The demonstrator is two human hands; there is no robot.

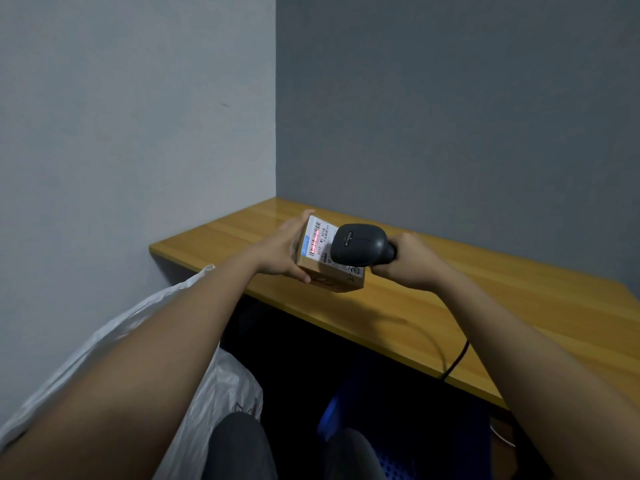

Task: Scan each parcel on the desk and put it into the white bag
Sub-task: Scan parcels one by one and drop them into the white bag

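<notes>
The parcel [323,268], a small brown cardboard box with a white shipping label [320,239] on its upper face, is held just above the wooden surface [433,306], near its left end and not far from the corner of the grey walls. A red scan line lies across the barcode on that label. Your left hand [282,252] grips the parcel from its left side, fingers curled over the far edge and thumb along the near bottom edge. Your right hand [410,259] is wrapped around the handle of the dark grey scanner [360,245], whose head points down at the label and covers the parcel's right part. The scanner's black cable [457,358] runs across the surface and drops over its front edge. The white bag [221,393] stands on the floor at lower left, below your left forearm, with a blue crate [398,420] beside it under the surface.
</notes>
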